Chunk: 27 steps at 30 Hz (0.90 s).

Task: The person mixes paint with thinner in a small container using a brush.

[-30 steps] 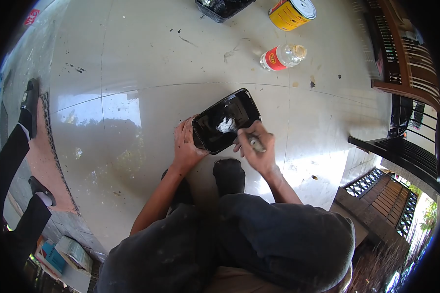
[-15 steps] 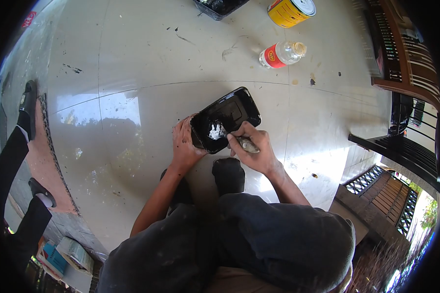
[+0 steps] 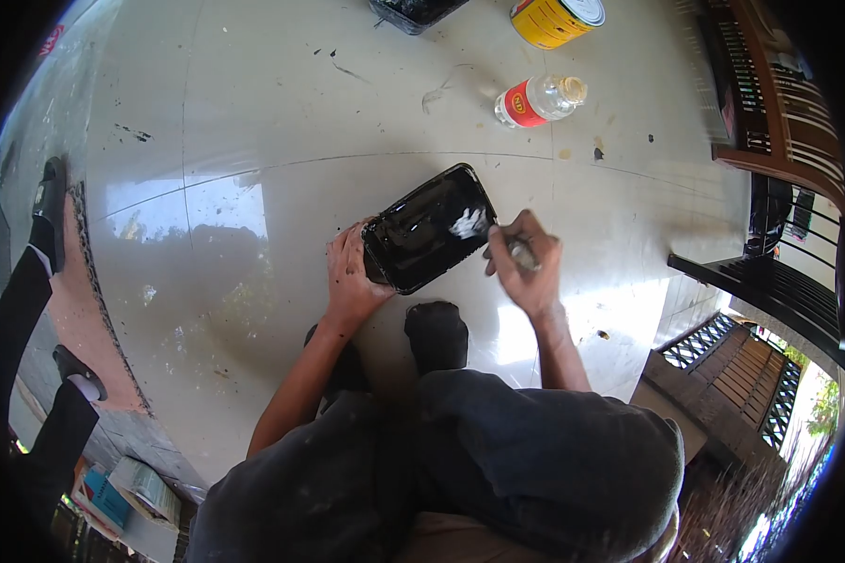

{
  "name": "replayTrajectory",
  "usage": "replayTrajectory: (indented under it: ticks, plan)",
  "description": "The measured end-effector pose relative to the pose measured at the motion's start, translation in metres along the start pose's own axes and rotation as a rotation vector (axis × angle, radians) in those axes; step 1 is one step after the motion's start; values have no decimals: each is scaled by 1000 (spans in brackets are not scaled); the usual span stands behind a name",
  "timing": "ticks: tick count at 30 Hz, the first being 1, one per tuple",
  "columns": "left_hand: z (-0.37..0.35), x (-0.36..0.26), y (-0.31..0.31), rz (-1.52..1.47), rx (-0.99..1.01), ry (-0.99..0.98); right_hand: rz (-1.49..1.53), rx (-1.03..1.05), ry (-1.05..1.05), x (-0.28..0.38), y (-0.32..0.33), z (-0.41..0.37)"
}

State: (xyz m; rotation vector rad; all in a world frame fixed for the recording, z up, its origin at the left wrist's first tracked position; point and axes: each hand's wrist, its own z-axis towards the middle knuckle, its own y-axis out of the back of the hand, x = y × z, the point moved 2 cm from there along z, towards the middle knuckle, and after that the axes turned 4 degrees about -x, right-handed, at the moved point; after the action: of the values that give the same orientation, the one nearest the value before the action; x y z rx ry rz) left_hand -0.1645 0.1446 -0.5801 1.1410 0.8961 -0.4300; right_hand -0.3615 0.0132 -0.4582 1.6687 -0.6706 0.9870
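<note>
My left hand (image 3: pixel 352 272) grips the near left end of a black plastic tray (image 3: pixel 413 272), fingers wrapped over its rim. The tray is tilted, and its inside shines with wet black paint. My right hand (image 3: pixel 528 263) is closed around the worn, stained handle of a paintbrush (image 3: pixel 524 255) at the tray's right end. A shiny white patch (image 3: pixel 469 222) shows inside the tray just beyond my fingers; whether it is the wet brush head or a glint, I cannot make out.
On the tiled floor (image 3: pixel 282 375) stand a clear bottle with a red label (image 3: pixel 526 103) and a yellow can (image 3: pixel 549 23). Another black tray (image 3: pixel 418 11) lies at the top edge. A person's legs (image 3: pixel 28 291) show at left. Dark wooden furniture (image 3: pixel 770 103) is at right.
My right hand has moved right and slightly up with the paintbrush, from the tray's middle to its right end. The white patch has shifted the same way. My left hand keeps its hold.
</note>
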Motion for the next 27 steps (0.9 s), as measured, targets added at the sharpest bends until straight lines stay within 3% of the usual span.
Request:
replayTrajectory:
  ticks: [5, 8, 9, 16, 18, 19, 23, 26, 27]
  plan:
    - [0, 0, 0, -22, -8, -4, 30, 162, 127, -9, -35, -39]
    - [1, -3, 1, -23, 5, 18, 139, 67, -96, -11, -13, -16]
    - [0, -3, 1, -22, 7, 28, 119, -53, -74, -13, -9, -9]
    - [1, -2, 1, -28, 7, 18, 61, 133, 124, -18, -30, -26]
    - [2, -2, 2, 1, 29, 21, 175, 9, -266, -14, -11, -5]
    - [2, -2, 2, -7, 26, 22, 114, -60, -267, -11, -9, 0]
    - [1, -1, 1, -46, 0, 27, -40, 158, 229, -5, -36, -31]
    - [1, -3, 1, -35, 3, 49, 154, 169, -101, -16, -21, -16]
    - [1, -4, 1, -26, 11, 60, 195, 44, -211, -14, -13, -6]
